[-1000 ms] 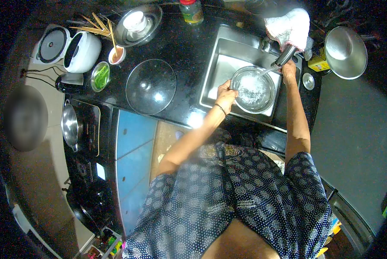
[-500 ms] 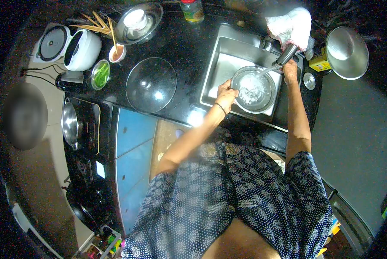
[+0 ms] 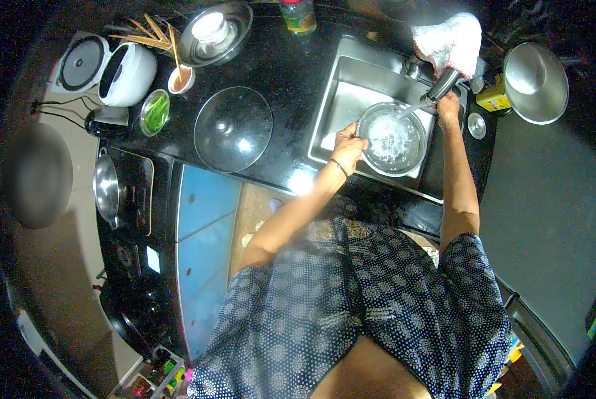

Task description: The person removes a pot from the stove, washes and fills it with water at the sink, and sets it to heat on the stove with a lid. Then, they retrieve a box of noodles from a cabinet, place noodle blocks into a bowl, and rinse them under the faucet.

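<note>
My left hand (image 3: 350, 144) grips the near-left rim of a round bowl (image 3: 415, 163), with the thumb at the edge. The bowl is held over the steel sink (image 3: 343, 100), and water (image 3: 391, 136) streams into it from the faucet (image 3: 442, 86). My right hand (image 3: 448, 106) is at the faucet's right side, its fingers curled against it. The spout and the cloth partly cover those fingertips. A white cloth (image 3: 454, 40) drapes over the top of the faucet.
Left of the sink lie a glass lid (image 3: 233, 146), a bowl of green vegetables (image 3: 155, 113), a small bowl with brown contents (image 3: 181, 81) and a white rice cooker (image 3: 130, 73). A large steel bowl (image 3: 536, 83) and a yellow container (image 3: 492, 100) stand right.
The water in the bowl looks clearer and spread wider, with less white froth. Both hands keep nearly the same places.
</note>
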A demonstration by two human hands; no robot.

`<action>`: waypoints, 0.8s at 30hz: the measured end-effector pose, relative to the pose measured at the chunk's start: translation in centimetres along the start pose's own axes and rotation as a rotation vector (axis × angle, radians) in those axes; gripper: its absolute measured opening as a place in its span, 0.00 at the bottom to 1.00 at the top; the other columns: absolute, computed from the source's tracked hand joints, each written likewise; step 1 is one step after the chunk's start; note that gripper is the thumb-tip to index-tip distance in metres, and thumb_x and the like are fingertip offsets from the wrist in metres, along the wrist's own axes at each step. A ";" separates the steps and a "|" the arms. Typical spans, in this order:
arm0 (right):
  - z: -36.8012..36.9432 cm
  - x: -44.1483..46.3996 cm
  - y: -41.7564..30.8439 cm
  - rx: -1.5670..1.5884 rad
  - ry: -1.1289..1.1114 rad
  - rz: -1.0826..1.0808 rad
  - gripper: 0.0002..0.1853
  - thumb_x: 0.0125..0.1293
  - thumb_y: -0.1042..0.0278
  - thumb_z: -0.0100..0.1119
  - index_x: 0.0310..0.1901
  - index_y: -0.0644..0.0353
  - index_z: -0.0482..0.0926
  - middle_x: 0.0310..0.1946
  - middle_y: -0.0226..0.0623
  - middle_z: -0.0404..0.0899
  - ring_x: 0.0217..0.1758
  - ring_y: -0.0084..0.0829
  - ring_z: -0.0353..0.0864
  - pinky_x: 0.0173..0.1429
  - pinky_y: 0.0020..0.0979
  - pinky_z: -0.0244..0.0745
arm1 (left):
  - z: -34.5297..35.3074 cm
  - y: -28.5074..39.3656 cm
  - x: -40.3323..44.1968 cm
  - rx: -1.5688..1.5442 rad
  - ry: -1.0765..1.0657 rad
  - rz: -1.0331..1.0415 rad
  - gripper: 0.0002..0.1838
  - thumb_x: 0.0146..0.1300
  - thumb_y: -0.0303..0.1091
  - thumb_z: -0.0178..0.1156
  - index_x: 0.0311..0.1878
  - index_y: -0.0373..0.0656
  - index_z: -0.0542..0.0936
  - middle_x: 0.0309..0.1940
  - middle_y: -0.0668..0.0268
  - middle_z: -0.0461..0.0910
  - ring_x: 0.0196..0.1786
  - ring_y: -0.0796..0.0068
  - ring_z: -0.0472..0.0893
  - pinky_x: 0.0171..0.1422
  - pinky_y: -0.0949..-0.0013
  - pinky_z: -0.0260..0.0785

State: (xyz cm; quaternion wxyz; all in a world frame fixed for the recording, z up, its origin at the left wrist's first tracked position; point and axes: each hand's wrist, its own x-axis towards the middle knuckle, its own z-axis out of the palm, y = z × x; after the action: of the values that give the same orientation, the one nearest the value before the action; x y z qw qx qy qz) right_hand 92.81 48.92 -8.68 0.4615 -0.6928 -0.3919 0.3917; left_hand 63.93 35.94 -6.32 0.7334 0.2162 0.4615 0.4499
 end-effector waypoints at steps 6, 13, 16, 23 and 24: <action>-0.9 3.0 0.1 -0.158 0.081 -0.119 0.19 0.64 0.56 0.55 0.25 0.64 0.81 0.22 0.37 0.82 0.22 0.24 0.79 0.28 0.29 0.74 | 0.1 0.2 -0.3 -0.073 -0.023 -0.004 0.26 0.45 0.11 0.50 0.50 0.38 0.78 0.31 0.62 0.82 0.25 0.72 0.81 0.27 0.69 0.78; -1.2 1.8 -2.8 -0.265 0.085 -0.073 0.21 0.63 0.53 0.56 0.27 0.66 0.80 0.19 0.39 0.81 0.17 0.27 0.77 0.24 0.29 0.72 | -1.9 0.7 -1.0 0.052 -0.035 -0.015 0.25 0.46 0.11 0.50 0.50 0.37 0.79 0.30 0.65 0.82 0.17 0.81 0.74 0.17 0.77 0.66; -0.9 1.1 -1.5 -0.089 0.031 -0.009 0.23 0.66 0.48 0.54 0.27 0.63 0.79 0.18 0.36 0.78 0.17 0.25 0.76 0.21 0.26 0.69 | -3.0 1.1 -2.4 -0.053 -0.067 -0.006 0.25 0.45 0.11 0.49 0.50 0.37 0.78 0.32 0.63 0.82 0.24 0.75 0.79 0.24 0.73 0.75; -1.3 -2.1 4.8 0.150 -0.187 0.040 0.18 0.69 0.52 0.50 0.31 0.59 0.78 0.24 0.29 0.76 0.22 0.21 0.72 0.26 0.25 0.67 | -9.0 2.1 -5.1 -0.076 0.047 0.068 0.24 0.46 0.10 0.51 0.48 0.36 0.79 0.33 0.65 0.82 0.30 0.74 0.82 0.31 0.71 0.78; -0.8 -3.5 4.2 0.137 -0.141 0.144 0.19 0.70 0.50 0.50 0.30 0.56 0.77 0.22 0.27 0.75 0.21 0.19 0.71 0.25 0.24 0.67 | -9.9 2.9 -6.0 -0.116 0.053 0.083 0.24 0.46 0.10 0.51 0.49 0.36 0.79 0.33 0.65 0.82 0.30 0.74 0.82 0.30 0.71 0.77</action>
State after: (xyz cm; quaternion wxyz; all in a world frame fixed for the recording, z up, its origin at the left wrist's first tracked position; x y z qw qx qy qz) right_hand 93.00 44.38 -11.79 0.4498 -0.6567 -0.3448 0.4976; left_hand 52.95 31.29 -6.07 0.7129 0.1804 0.4446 0.5114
